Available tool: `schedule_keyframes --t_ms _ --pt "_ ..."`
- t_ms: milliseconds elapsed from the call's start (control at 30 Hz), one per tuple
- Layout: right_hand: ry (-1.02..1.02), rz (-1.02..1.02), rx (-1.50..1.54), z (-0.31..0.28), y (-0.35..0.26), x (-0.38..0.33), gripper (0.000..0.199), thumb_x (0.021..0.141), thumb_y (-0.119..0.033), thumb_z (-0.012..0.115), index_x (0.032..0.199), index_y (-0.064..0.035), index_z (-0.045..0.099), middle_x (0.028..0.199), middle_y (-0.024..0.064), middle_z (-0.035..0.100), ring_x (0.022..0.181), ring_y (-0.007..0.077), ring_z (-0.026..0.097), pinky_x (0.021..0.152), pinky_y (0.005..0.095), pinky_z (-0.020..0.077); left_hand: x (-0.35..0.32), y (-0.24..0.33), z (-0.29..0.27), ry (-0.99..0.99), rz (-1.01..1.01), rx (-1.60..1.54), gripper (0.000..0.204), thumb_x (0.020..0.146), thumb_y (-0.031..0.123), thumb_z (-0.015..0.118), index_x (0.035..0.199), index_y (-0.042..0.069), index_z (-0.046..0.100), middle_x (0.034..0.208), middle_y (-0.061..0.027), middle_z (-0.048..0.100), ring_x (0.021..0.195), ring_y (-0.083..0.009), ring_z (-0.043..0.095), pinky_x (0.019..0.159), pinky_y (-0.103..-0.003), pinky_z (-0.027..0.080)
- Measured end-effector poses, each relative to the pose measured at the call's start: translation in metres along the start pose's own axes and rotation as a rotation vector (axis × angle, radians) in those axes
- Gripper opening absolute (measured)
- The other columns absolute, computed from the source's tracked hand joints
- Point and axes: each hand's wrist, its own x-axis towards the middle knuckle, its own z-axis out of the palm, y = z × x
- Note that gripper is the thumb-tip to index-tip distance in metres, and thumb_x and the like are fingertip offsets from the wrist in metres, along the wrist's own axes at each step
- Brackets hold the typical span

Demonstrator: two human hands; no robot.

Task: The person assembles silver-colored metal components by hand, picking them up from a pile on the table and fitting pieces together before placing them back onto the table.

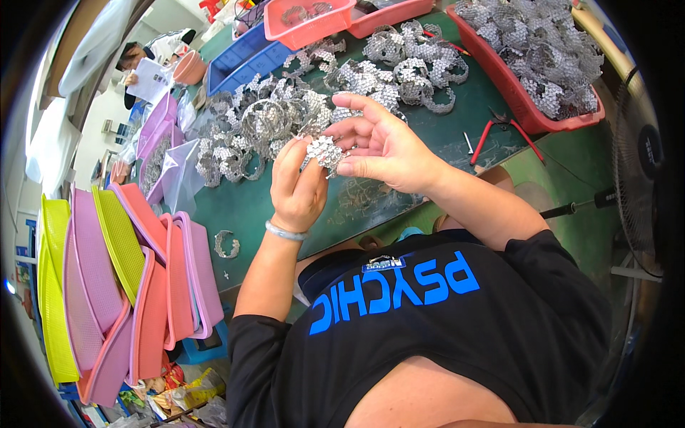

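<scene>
Metalwork [325,152] seems light, flexible; we'd pinch its rim. Our left hand [295,189] grips it, right hand [391,153] loosely cupped.

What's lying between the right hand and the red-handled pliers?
In the head view, a slim silver rod lies on the green table between the right hand and the pliers.

a: counts?
b: wearer's hands [396,153] two, red-handled pliers [501,120] one, fan [646,164] one, wrist bangle [287,232] one, co-worker [168,47] one.
a: metal bands [282,103]?
b: one lying apart; the heaped ones overlap too much to count. stacked baskets [98,267] likewise.
</scene>
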Motion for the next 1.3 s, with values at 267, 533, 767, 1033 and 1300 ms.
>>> schedule_keyframes --t_ms 267,533,767,1033,1300 --pt "0.017 -0.035 0.015 -0.004 0.006 0.001 0.073 0.074 0.001 0.065 0.133 -0.0088 0.023 0.114 0.0109 0.048 0.102 0.0160 0.049 0.088 0.0301 0.0428 0.001 0.002 0.000 -0.044 0.002 0.058 0.024 0.064 -0.002 0.062 0.088 0.000 0.060 0.103 -0.0152 0.055 0.098 -0.0337 0.053 0.085 -0.041 0.044" --pt "0.049 -0.078 -0.032 -0.007 0.010 0.004 0.073 0.073 0.002 0.065 0.132 -0.0087 0.024 0.116 0.0117 0.047 0.102 0.0171 0.050 0.089 0.0305 0.0418 0.001 0.006 0.000 -0.056 -0.072 0.014 0.027 0.063 0.001 0.067 0.087 0.001 0.058 0.103 -0.0160 0.055 0.099 -0.0356 0.053 0.083 -0.040 0.043" --pt "0.127 -0.117 -0.026 -0.010 0.016 0.006 0.077 0.069 0.004 0.067 0.131 -0.0099 0.023 0.115 0.0120 0.044 0.100 0.0165 0.048 0.088 0.0313 0.0413 0.010 0.017 -0.001 -0.006 -0.398 -0.373 0.029 0.069 0.003 0.064 0.096 -0.001 0.057 0.103 -0.0146 0.055 0.099 -0.0301 0.052 0.086 -0.036 0.041" --pt "0.158 -0.118 -0.061 -0.009 0.021 0.005 0.081 0.068 0.006 0.067 0.132 -0.0104 0.021 0.115 0.0115 0.039 0.103 0.0173 0.045 0.089 0.0326 0.0411 0.020 0.021 0.006 0.007 -0.822 -0.963 0.015 0.081 0.002 0.054 0.095 -0.002 0.059 0.106 -0.0127 0.053 0.098 -0.0166 0.051 0.084 -0.027 0.040" --pt "0.218 -0.087 -0.167 -0.009 0.020 0.004 0.083 0.068 0.002 0.069 0.133 -0.0110 0.020 0.115 0.0105 0.038 0.103 0.0180 0.045 0.088 0.0326 0.0413 0.025 0.018 0.010 -0.022 -0.866 -1.030 0.010 0.082 0.003 0.054 0.089 -0.001 0.061 0.099 -0.0111 0.056 0.093 -0.0162 0.052 0.082 -0.027 0.041"
